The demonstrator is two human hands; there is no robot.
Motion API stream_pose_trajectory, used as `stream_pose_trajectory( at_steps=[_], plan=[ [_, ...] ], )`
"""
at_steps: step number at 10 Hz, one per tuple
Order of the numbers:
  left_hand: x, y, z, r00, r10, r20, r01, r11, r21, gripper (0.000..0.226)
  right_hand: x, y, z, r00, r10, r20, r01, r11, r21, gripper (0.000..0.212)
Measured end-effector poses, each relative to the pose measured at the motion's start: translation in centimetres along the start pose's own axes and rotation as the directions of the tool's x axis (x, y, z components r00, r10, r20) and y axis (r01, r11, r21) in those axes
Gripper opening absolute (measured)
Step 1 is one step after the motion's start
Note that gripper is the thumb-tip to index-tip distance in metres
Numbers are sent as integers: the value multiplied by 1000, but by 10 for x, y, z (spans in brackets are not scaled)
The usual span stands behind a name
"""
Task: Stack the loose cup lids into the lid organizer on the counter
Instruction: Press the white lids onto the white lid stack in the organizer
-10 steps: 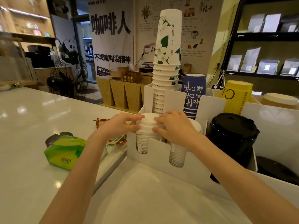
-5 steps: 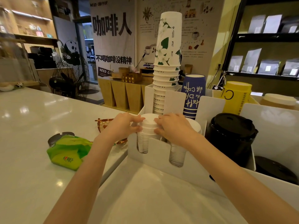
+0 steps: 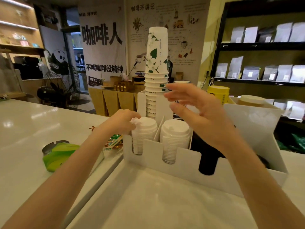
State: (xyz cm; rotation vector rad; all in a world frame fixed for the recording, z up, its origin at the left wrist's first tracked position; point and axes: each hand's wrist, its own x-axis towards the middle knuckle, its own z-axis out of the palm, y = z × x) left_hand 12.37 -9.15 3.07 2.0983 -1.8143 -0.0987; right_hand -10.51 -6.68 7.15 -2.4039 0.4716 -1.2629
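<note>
At a café counter (image 3: 33, 126), a white lid organizer (image 3: 181, 164) stands with its front compartments filled — two stacks of white cup lids side by side, the left stack (image 3: 145, 134) and the right stack (image 3: 175, 138) parted by a thin divider, and a stack of black lids (image 3: 207, 162) in the next slot to the right. Behind them, in a rear compartment, rises a tall column of nested paper cups (image 3: 156, 70) printed with green leaves; a yellow cup stack (image 3: 217, 95) stands further right. The person's left hand (image 3: 121, 121) rests against the top of the left white stack, fingers curled onto the uppermost lid's rim. The right hand (image 3: 198, 113) hovers above the right white stack, fingers spread apart and blurred, gripping nothing. Beside the organizer's left wall lie small wrapped sachets (image 3: 114, 142), and further left on the countertop a green packet (image 3: 61, 156).
</note>
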Motion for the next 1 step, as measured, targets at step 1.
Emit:
stream_pose_trajectory(
  at_steps=[1],
  plan=[
    [4, 20, -19, 989, 137, -65, -137, 991, 4, 42, -31, -56, -56, 979, -191, -76, 195, 979, 56, 58]
  ],
)
